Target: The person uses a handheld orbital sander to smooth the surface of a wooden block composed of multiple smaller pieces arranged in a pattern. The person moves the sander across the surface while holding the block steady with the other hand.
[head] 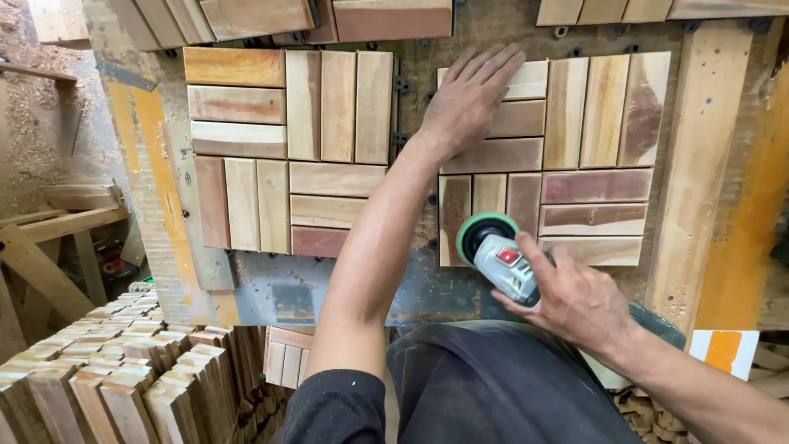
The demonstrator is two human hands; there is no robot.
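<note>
My left hand [470, 97] lies flat, fingers together, on the upper left slats of a square wooden slat tile [593, 156] on the workbench. My right hand [573, 298] grips a grey handheld sander [503, 261] with a red switch. Its round green-rimmed pad [479, 231] rests on the tile's lower left corner. A second wooden slat tile [288, 148] lies to the left of the first, untouched.
A worn metal and wood workbench [345, 292] carries both tiles. More tiles [329, 18] lie along the far edge. A thick plank [699, 164] runs down the right side. Stacks of short wooden slats [107, 370] stand at lower left, with sawdust on the floor [33, 123].
</note>
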